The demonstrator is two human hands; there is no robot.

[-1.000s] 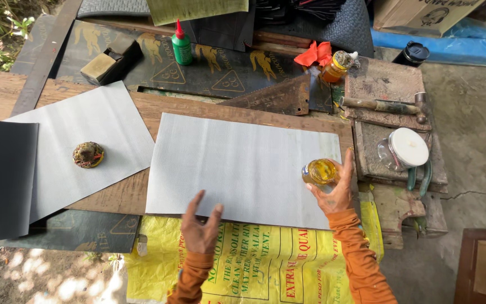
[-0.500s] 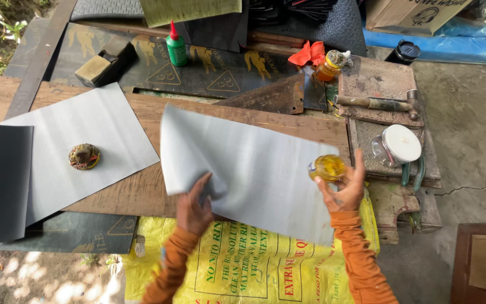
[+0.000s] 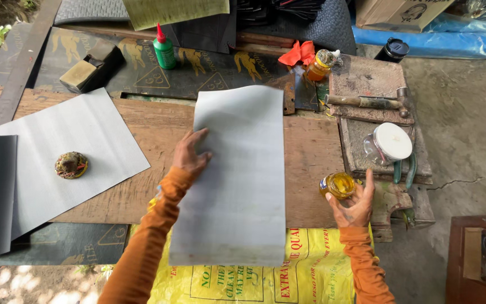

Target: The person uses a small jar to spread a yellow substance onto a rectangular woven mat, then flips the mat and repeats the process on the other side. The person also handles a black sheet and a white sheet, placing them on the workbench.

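Left hand [image 3: 191, 155] grips the grey sheet [image 3: 234, 180] by its left edge, long axis running away from the person across the wooden board [image 3: 153, 126]; right hand [image 3: 352, 205] fingers cup the small yellow glue jar [image 3: 337, 184], just right of the sheet.

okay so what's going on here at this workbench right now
A person in orange sleeves works at a wooden bench. The left hand holds the edge of a grey sheet, lifted and turned lengthwise. The right hand grips a small open jar of yellow liquid. Another grey sheet lies to the left with a round brush-like lump on it.
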